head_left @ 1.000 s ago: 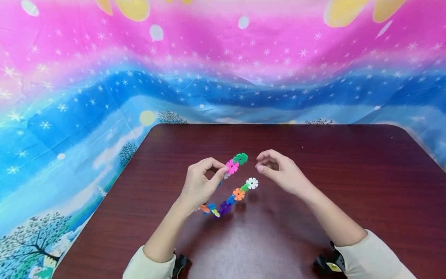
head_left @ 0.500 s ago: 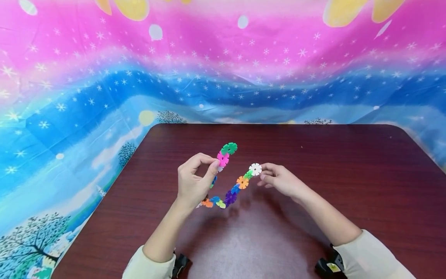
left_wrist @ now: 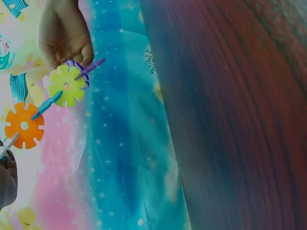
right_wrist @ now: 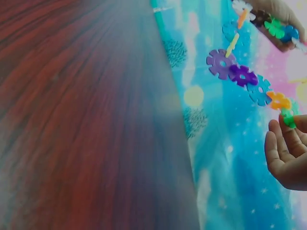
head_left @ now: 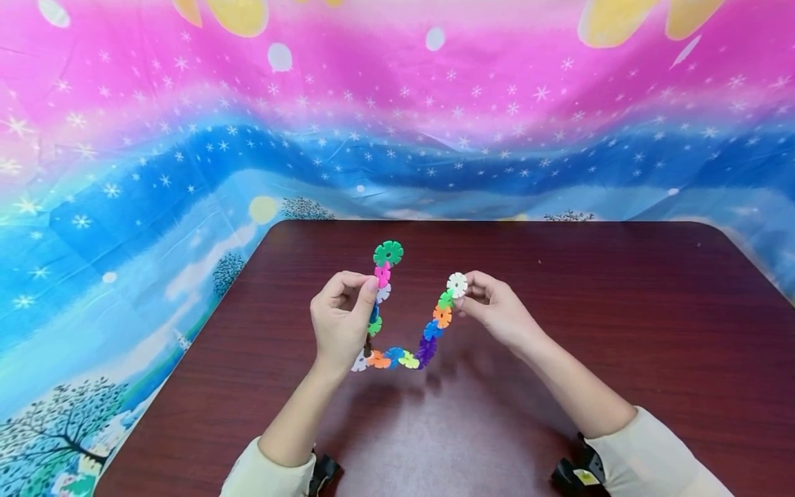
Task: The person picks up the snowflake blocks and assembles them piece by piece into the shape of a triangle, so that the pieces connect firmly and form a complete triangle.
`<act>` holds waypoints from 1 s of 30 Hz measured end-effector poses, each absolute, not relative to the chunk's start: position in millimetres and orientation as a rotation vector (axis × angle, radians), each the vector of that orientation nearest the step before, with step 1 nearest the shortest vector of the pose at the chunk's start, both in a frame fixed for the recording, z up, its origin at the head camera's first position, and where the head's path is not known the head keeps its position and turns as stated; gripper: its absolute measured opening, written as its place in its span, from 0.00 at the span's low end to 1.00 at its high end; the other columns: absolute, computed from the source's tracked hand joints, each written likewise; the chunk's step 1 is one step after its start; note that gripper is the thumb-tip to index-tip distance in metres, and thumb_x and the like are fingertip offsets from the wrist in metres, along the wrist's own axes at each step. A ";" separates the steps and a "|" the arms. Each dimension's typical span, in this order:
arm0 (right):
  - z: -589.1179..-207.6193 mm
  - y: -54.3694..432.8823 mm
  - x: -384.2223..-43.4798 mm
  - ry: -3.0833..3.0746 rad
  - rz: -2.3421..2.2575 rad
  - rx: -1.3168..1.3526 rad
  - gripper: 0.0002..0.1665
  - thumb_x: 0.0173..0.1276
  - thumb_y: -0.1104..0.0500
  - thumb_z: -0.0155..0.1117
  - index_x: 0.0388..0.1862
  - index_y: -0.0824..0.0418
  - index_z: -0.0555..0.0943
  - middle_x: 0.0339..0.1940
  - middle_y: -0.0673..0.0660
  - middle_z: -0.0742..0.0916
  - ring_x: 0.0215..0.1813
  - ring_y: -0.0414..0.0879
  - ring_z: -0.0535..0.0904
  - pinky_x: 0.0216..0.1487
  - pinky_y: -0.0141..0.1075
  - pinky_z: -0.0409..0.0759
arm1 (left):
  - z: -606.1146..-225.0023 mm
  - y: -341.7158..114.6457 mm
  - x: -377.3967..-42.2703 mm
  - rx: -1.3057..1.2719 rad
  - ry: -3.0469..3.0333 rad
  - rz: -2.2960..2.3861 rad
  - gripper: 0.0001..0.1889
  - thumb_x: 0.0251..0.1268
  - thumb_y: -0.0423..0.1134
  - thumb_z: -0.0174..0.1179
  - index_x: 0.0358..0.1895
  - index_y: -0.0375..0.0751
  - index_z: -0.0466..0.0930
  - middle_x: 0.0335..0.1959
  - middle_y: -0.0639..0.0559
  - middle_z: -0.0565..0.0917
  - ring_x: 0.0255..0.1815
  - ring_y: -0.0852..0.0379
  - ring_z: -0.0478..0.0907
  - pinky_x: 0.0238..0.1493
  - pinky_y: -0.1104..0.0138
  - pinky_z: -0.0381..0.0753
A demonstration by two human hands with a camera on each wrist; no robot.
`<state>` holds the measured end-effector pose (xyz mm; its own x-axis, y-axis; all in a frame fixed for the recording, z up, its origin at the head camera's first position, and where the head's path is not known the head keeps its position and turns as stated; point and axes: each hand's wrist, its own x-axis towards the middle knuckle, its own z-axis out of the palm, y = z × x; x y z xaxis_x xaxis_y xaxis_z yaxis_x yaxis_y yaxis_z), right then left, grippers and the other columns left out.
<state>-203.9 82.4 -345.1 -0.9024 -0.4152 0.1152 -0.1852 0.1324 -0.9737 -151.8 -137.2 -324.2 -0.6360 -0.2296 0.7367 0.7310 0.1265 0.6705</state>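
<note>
A chain of colourful snowflake building discs [head_left: 427, 351] hangs in a U between my hands, above the table. My left hand [head_left: 341, 314] pinches the left arm of the chain near the pink disc [head_left: 382, 275], below the green end disc [head_left: 388, 253]. At the other end, my right hand [head_left: 499, 314] holds the chain by the white end disc [head_left: 457, 284] and the light green disc [head_left: 446, 298]. In the right wrist view, thumb and fingers pinch that green disc [right_wrist: 289, 120]. The left wrist view shows the yellow-green disc [left_wrist: 72, 96] and the orange disc [left_wrist: 34, 130] at the bottom of the U.
A dark red-brown wooden table [head_left: 609, 310] lies under both hands. Behind it hangs a pink and blue printed cloth [head_left: 397, 103]. Black wrist devices [head_left: 324, 473] show by the light sleeves [head_left: 270, 473].
My right hand has gone from being apart from the chain to holding its white end, which has risen. My left hand has shifted left, and its end of the chain now stands more upright.
</note>
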 end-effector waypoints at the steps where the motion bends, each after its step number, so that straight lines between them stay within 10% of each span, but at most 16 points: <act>1: -343.1 81.0 -202.6 2.233 -1.868 -0.613 0.09 0.65 0.70 0.55 0.44 0.71 0.71 0.36 0.62 0.82 0.38 0.50 0.80 0.43 0.37 0.79 | -324.2 -136.9 -151.6 -0.482 -1.661 -1.627 0.08 0.58 0.31 0.63 0.32 0.25 0.78 0.26 0.49 0.82 0.20 0.62 0.73 0.20 0.74 0.71; 30: -304.2 57.2 -177.7 2.401 -1.795 -0.931 0.05 0.64 0.64 0.61 0.39 0.60 0.78 0.27 0.54 0.80 0.29 0.52 0.76 0.26 0.35 0.75 | -328.4 -124.5 -154.8 -0.511 -1.753 -1.669 0.02 0.56 0.25 0.62 0.32 0.28 0.79 0.21 0.42 0.80 0.15 0.62 0.68 0.14 0.72 0.66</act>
<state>-177.7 57.2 -304.2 -0.8242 -0.4550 0.3372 -0.4523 0.1704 -0.8754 -154.8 -124.5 -328.4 -0.7093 -0.1565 0.6873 0.6788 0.1115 0.7258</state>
